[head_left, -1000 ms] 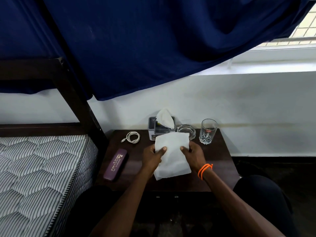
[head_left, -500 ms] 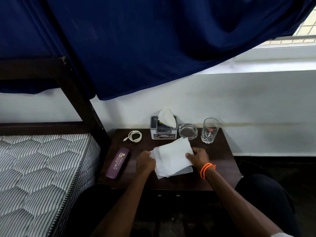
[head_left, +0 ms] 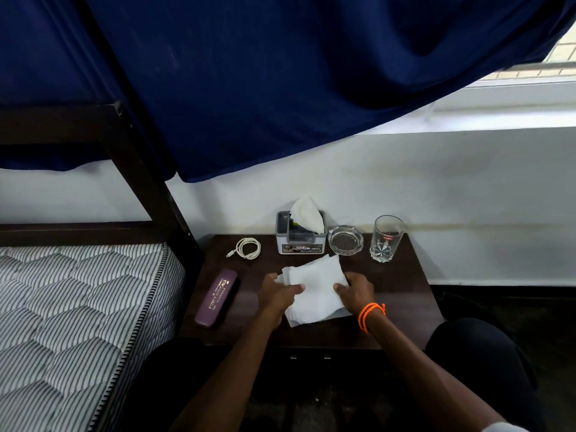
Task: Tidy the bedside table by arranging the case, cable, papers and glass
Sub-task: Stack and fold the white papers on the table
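Papers point(head_left: 314, 286) lay between my hands, long side running away from me; left hand point(head_left: 276, 294) and right hand point(head_left: 355, 291) each pinched an edge.

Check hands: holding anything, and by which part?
Both hold the white papers on the bedside table: left hand at the left edge, right hand at the right edge.

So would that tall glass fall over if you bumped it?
Probably, yes. The glass stands tall and narrow, looks empty, so likely light and tippy. Its clear cut base suggests real glass, so it might break. The ashtray sits close beside it.
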